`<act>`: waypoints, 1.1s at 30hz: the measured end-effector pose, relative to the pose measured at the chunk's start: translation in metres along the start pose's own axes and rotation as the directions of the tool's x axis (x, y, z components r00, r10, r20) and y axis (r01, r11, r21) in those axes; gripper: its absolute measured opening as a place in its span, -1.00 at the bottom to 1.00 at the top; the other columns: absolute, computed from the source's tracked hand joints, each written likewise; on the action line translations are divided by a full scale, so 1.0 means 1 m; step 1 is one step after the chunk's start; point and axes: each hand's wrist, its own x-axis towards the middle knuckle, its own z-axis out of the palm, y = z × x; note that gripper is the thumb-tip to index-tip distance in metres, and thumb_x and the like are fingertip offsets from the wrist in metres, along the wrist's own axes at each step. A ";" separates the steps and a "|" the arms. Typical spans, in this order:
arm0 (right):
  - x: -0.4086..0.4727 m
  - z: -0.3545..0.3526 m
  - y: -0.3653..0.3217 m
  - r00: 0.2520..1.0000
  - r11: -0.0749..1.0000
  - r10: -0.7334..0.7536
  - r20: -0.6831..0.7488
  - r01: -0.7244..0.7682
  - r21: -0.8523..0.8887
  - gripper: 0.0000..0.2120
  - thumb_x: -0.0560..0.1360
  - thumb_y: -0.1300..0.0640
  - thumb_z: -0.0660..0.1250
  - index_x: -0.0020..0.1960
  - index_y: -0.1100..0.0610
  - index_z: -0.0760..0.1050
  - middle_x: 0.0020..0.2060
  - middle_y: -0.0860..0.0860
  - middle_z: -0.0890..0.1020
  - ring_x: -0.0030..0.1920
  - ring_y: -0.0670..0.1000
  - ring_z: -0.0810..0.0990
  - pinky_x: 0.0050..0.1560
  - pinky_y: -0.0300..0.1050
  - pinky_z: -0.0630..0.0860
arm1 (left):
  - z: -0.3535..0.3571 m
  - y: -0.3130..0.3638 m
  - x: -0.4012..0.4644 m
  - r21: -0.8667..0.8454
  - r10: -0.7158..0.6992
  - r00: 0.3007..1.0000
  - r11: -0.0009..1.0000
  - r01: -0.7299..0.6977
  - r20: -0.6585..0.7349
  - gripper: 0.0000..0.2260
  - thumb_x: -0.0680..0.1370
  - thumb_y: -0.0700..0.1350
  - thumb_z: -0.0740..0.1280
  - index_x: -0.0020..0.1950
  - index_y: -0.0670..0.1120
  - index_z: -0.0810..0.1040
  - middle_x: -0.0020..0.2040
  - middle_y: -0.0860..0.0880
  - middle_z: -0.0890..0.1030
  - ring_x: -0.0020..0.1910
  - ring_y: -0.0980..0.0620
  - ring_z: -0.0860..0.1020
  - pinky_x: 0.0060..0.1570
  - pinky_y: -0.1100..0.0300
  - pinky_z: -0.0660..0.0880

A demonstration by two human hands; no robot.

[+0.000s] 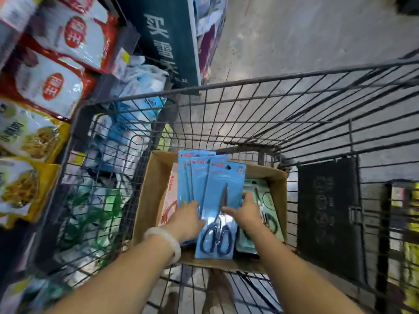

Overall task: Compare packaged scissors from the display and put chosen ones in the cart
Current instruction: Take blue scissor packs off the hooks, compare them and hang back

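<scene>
Both hands over the cardboard box [156, 177] in the cart [249, 103]: left hand [189, 219] and right hand [246, 214] grasping a fan of blue scissor packs [210, 189] with fingers pinched on the edges, best squared up then lowered flat beside the green pack [267, 200].

Stacked on the left shelves: red-and-white food packets [68, 32] above, yellow snack bags [25, 137] below, all blurred. Farther along, a dark green sign [167, 37] with white Chinese characters, standing upright beside a heap of pale plastic-wrapped packs [140, 75]. Ahead and to the right, bare grey concrete floor [306, 35], and at the far right edge a blurred yellow-green display [411, 223].
</scene>
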 end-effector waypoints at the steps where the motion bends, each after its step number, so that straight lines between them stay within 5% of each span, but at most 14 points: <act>1: -0.002 -0.001 0.001 1.000 1.000 0.006 -0.025 -0.005 0.022 -0.52 0.35 0.14 0.50 0.15 0.17 0.35 -0.06 0.03 0.55 0.04 0.09 0.55 0.00 -0.03 0.49 | 0.002 0.001 -0.001 -0.052 -0.012 1.000 0.999 0.011 -0.001 -0.57 0.57 -0.05 0.27 0.39 -0.13 0.29 0.36 -0.14 0.42 0.34 -0.13 0.40 0.24 0.16 0.35; 4: -0.006 -0.008 0.003 1.000 0.989 -0.008 -0.024 0.011 0.147 -0.81 0.44 0.24 0.40 -0.17 0.13 0.38 -0.24 0.06 0.54 -0.13 0.07 0.53 -0.01 0.09 0.53 | 0.005 0.004 -0.008 -0.184 -0.030 1.000 0.983 0.030 0.006 -0.53 0.56 -0.06 0.28 0.43 -0.11 0.23 0.38 -0.09 0.43 0.35 -0.09 0.41 0.22 0.21 0.34; 7: -0.013 -0.019 -0.001 0.990 0.932 -0.066 0.122 0.017 0.363 -0.85 0.47 0.38 0.33 -0.15 0.18 0.42 -0.12 0.19 0.61 -0.23 0.07 0.57 -0.14 0.01 0.57 | 0.006 0.005 -0.012 -0.373 -0.022 0.999 0.928 0.004 -0.046 -0.52 0.51 -0.08 0.36 0.38 -0.07 0.28 0.27 0.05 0.47 0.28 -0.04 0.46 0.17 0.24 0.38; 10: -0.019 -0.020 -0.013 0.957 0.915 -0.166 0.238 0.059 0.400 -0.90 0.49 0.35 0.31 -0.07 0.18 0.47 -0.19 0.08 0.62 -0.33 -0.08 0.60 -0.32 -0.23 0.55 | 0.002 0.004 -0.016 -0.698 -0.058 0.995 0.716 -0.014 -0.079 -0.72 0.46 -0.21 0.42 0.11 -0.04 0.44 0.07 0.01 0.56 0.11 -0.02 0.55 0.10 0.18 0.45; 13: -0.027 -0.016 -0.035 0.948 0.891 -0.195 0.251 0.064 0.449 -0.86 0.49 0.31 0.32 -0.20 0.14 0.44 -0.30 0.03 0.58 -0.37 -0.09 0.55 -0.37 -0.28 0.51 | -0.006 -0.003 -0.016 -0.898 -0.145 0.988 0.439 0.014 -0.056 -0.82 0.50 -0.29 0.37 0.01 -0.04 0.55 0.03 -0.12 0.65 0.11 -0.17 0.60 0.15 -0.08 0.52; 16: -0.021 -0.006 -0.042 0.990 0.897 -0.117 0.076 0.073 0.436 -0.84 0.52 0.18 0.32 -0.22 0.17 0.42 -0.31 0.06 0.56 -0.29 -0.01 0.54 -0.26 -0.20 0.50 | -0.009 -0.022 -0.009 -0.940 -0.218 0.975 0.340 0.028 -0.050 -0.80 0.54 -0.25 0.32 0.14 -0.07 0.56 0.09 -0.13 0.65 0.12 -0.17 0.59 0.21 -0.18 0.48; 19: -0.002 0.002 -0.024 0.988 0.983 -0.006 -0.155 0.035 0.183 -0.82 0.48 0.08 0.35 -0.01 0.17 0.47 -0.07 0.14 0.62 0.00 0.15 0.60 0.01 -0.02 0.49 | -0.006 -0.043 -0.004 -0.948 -0.347 0.937 0.307 0.077 -0.037 -0.85 0.53 -0.21 0.35 0.09 -0.11 0.57 0.10 -0.17 0.64 0.08 -0.18 0.60 0.17 -0.19 0.50; 22: 0.002 0.005 -0.008 0.998 0.998 0.069 -0.003 -0.069 0.003 -0.48 0.45 0.11 0.40 0.33 0.19 0.28 0.18 0.13 0.54 0.18 0.18 0.54 0.12 -0.03 0.46 | -0.008 -0.053 -0.011 -0.960 -0.401 0.916 0.260 0.104 -0.009 -0.90 0.51 -0.24 0.37 0.02 -0.15 0.57 0.05 -0.21 0.64 0.05 -0.19 0.61 0.15 -0.17 0.51; 25: 0.007 0.007 -0.005 0.992 0.997 0.079 0.096 -0.077 -0.027 -0.36 0.41 0.18 0.45 0.37 0.19 0.22 0.25 0.13 0.52 0.21 0.16 0.53 0.21 0.00 0.47 | -0.008 -0.058 -0.016 -0.970 -0.414 0.910 0.223 0.094 -0.007 -0.86 0.52 -0.26 0.36 0.06 -0.20 0.56 -0.04 -0.20 0.64 -0.05 -0.15 0.61 0.08 -0.07 0.55; 29: 0.009 0.009 -0.010 0.997 0.999 0.038 0.060 -0.035 -0.037 -0.44 0.34 0.19 0.52 0.26 0.23 0.37 0.12 0.10 0.58 0.14 0.15 0.57 0.15 0.01 0.48 | -0.006 -0.058 -0.019 -0.980 -0.441 0.897 0.182 0.082 -0.007 -0.97 0.50 -0.23 0.39 -0.08 -0.15 0.57 -0.23 -0.10 0.63 -0.27 -0.05 0.59 -0.09 0.05 0.55; 33: -0.003 0.004 -0.015 0.995 0.995 -0.034 0.095 0.025 0.092 -0.82 0.45 0.28 0.40 0.02 0.19 0.48 0.02 0.16 0.63 -0.11 0.08 0.59 -0.06 -0.03 0.54 | -0.016 -0.052 -0.031 -0.988 -0.428 0.904 0.143 0.059 -0.008 -0.93 0.51 -0.22 0.39 -0.16 -0.11 0.55 -0.23 -0.12 0.62 -0.25 -0.09 0.59 -0.07 0.00 0.56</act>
